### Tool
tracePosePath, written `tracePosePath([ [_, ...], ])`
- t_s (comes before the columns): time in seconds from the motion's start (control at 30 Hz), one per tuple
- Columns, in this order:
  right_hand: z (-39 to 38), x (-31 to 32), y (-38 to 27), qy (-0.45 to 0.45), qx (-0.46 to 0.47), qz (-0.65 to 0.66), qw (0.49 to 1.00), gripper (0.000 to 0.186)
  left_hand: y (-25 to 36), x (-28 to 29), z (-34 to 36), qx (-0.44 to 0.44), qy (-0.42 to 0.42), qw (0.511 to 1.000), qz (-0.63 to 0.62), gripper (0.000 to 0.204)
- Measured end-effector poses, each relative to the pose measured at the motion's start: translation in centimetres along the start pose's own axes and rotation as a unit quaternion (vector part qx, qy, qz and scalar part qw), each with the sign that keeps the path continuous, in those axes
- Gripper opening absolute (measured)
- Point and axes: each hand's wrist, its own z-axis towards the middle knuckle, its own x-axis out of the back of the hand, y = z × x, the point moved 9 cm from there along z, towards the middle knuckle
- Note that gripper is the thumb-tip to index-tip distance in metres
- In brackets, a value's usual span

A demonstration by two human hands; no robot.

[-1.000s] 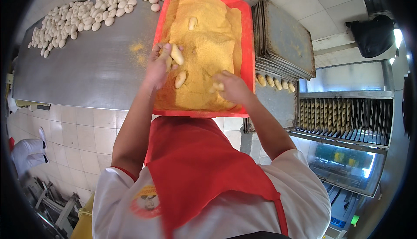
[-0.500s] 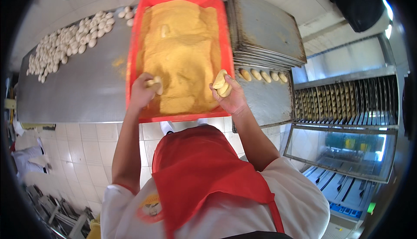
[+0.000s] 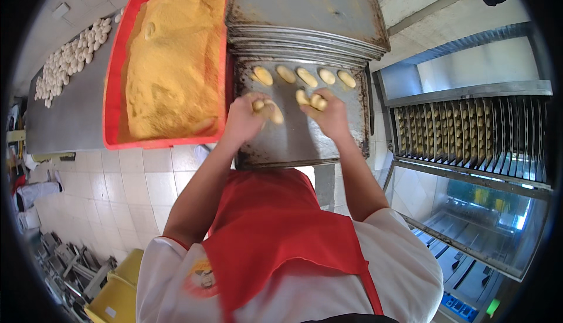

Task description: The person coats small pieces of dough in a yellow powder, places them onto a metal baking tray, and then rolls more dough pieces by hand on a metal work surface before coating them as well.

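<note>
Crumb tray (image 3: 111,88) left of baking tray (image 3: 305,141), stacked trays (image 3: 305,12) behind.

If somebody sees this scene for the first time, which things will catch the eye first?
First the red tray, heaped with yellow crumbs, at upper left. Next to it, the left hand and right hand hold breaded pieces over a worn metal baking tray, where a row of coated pieces lies along the far edge.
</note>
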Motion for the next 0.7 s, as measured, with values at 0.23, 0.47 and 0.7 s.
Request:
tracePosePath([
  [0.23, 0.3, -1.9, 2.8, -0.044, 0.038, -0.01, 0.998, 0.04, -1.1, -0.7, 0.4, -0.058, 0.123, 0.97, 0.2, 0.031],
  [0.47, 0.2, 6.4, 11.3, -0.037, -0.086, 0.089, 0.992, 0.053, 1.9, -10.0, 3.0, 0.111, -0.072, 0.976, -0.174, 0.039],
  [0.7, 1.5, 6.8, 13.1, -0.054, -0.048, -0.055, 0.996, 0.049, 3.4, -16.7, 7.1, -0.016, -0.066, 0.937, 0.341, 0.042],
])
